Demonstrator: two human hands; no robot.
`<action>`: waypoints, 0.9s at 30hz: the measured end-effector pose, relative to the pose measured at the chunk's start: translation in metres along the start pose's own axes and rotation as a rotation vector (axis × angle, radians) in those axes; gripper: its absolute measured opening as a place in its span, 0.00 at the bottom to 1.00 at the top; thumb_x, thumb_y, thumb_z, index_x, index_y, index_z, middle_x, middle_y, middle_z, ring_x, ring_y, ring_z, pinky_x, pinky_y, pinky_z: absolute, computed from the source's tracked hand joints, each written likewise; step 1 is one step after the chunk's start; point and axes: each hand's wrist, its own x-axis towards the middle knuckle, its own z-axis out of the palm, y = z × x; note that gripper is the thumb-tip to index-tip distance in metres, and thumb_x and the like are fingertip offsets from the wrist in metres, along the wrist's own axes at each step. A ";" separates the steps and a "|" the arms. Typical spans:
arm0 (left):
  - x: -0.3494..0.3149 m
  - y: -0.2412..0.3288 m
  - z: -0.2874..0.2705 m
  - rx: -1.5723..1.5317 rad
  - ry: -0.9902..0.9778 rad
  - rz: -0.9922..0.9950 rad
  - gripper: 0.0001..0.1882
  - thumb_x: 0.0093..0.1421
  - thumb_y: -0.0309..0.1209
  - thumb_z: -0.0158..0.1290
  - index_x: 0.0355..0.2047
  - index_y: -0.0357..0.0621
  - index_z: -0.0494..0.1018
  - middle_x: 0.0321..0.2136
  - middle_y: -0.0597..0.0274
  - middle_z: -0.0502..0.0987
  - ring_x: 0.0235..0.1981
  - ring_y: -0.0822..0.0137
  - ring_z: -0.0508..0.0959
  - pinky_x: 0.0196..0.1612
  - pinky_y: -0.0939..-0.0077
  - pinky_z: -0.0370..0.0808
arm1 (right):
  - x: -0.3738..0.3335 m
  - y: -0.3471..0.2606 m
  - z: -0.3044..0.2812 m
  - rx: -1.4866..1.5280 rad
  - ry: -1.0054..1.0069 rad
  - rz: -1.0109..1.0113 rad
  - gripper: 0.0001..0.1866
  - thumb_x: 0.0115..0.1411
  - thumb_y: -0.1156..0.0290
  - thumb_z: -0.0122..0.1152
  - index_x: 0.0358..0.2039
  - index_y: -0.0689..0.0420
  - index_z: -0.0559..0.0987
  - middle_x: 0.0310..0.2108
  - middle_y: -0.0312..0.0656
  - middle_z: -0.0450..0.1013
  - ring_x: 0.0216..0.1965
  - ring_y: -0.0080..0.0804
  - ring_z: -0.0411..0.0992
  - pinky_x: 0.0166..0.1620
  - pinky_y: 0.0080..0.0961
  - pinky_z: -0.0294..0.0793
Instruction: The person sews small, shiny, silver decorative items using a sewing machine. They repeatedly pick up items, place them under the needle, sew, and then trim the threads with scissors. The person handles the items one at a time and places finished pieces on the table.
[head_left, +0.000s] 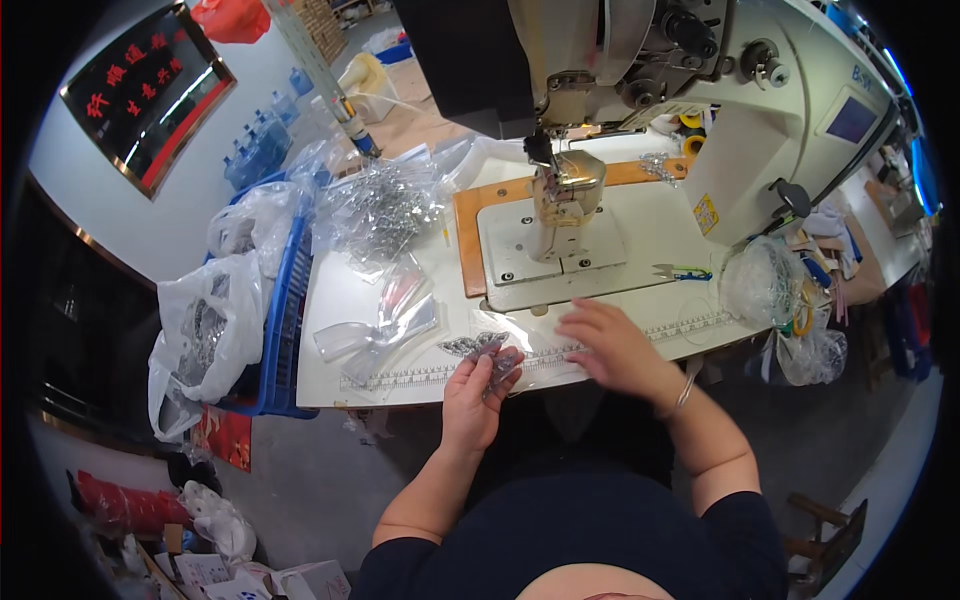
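In my left hand [472,400], thumb and fingers are closed on a silver wing-shaped ornament [468,345] just above the front edge of the white sewing table [380,398]. Part of the ornament is hidden by the fingers. My right hand [618,350] hovers to its right with fingers apart and nothing in them, over the ruler strip [690,325] along the front edge. Clear plastic pieces shaped like a bow [375,330] lie left of my left hand. Beyond both hands stands an industrial sewing machine [568,190], its metal bed plate [515,262] below the presser foot.
A heap of silver ornaments in clear plastic [385,210] lies at the table's far left. Thread snips [683,272] rest to the right of the machine. A blue crate [285,320] holding white bags [205,340] adjoins the left edge; a clear bag [765,280] is at the right.
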 end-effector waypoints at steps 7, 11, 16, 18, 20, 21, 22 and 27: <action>0.004 0.014 0.011 0.030 -0.083 0.032 0.21 0.63 0.21 0.40 0.57 0.37 0.59 0.52 0.51 0.67 0.50 0.58 0.73 0.49 0.68 0.75 | 0.025 0.018 -0.013 -0.168 -0.480 0.125 0.14 0.44 0.60 0.67 0.28 0.55 0.78 0.33 0.42 0.73 0.42 0.44 0.69 0.48 0.39 0.66; 0.005 0.013 0.002 0.124 -0.062 0.085 0.21 0.63 0.21 0.41 0.57 0.40 0.58 0.53 0.54 0.67 0.50 0.58 0.73 0.50 0.68 0.74 | 0.029 0.014 -0.045 0.000 -0.155 0.350 0.06 0.50 0.68 0.60 0.26 0.56 0.80 0.24 0.47 0.72 0.30 0.47 0.73 0.35 0.39 0.72; 0.013 -0.018 0.016 0.068 -0.064 0.087 0.20 0.63 0.21 0.41 0.56 0.42 0.59 0.53 0.58 0.67 0.51 0.62 0.71 0.51 0.69 0.71 | 0.027 -0.049 -0.034 -0.338 0.021 0.354 0.17 0.53 0.74 0.55 0.45 0.61 0.74 0.30 0.47 0.72 0.28 0.46 0.72 0.32 0.36 0.72; 0.021 -0.035 0.029 0.048 -0.151 0.052 0.22 0.63 0.21 0.39 0.58 0.42 0.57 0.54 0.58 0.65 0.51 0.66 0.70 0.51 0.70 0.71 | 0.020 -0.063 -0.007 -0.246 -0.025 0.270 0.19 0.57 0.73 0.51 0.50 0.62 0.70 0.33 0.48 0.72 0.30 0.47 0.72 0.34 0.35 0.73; 0.026 -0.033 0.033 0.050 -0.237 -0.003 0.25 0.61 0.19 0.39 0.59 0.43 0.56 0.52 0.58 0.68 0.48 0.67 0.72 0.47 0.73 0.73 | 0.013 -0.058 0.003 -0.016 0.047 0.211 0.19 0.57 0.72 0.54 0.49 0.63 0.71 0.34 0.48 0.71 0.31 0.44 0.73 0.34 0.33 0.74; 0.028 -0.027 0.031 0.066 -0.252 -0.043 0.25 0.60 0.19 0.39 0.59 0.42 0.56 0.52 0.58 0.68 0.47 0.67 0.73 0.46 0.74 0.73 | 0.012 -0.056 0.004 0.098 0.082 0.177 0.18 0.57 0.72 0.55 0.48 0.63 0.72 0.35 0.48 0.71 0.31 0.43 0.73 0.34 0.31 0.74; 0.031 -0.020 0.029 0.082 -0.258 -0.084 0.26 0.59 0.19 0.39 0.59 0.42 0.56 0.51 0.58 0.69 0.46 0.66 0.74 0.45 0.74 0.74 | 0.011 -0.051 -0.004 0.176 0.034 0.227 0.18 0.56 0.71 0.56 0.46 0.64 0.72 0.35 0.49 0.71 0.31 0.43 0.73 0.34 0.31 0.74; 0.034 0.005 0.020 0.273 -0.497 -0.358 0.23 0.60 0.22 0.42 0.57 0.40 0.59 0.47 0.55 0.71 0.42 0.61 0.77 0.42 0.73 0.76 | 0.020 -0.027 -0.018 0.278 0.091 0.398 0.22 0.46 0.69 0.69 0.42 0.63 0.76 0.31 0.44 0.71 0.27 0.35 0.71 0.33 0.28 0.73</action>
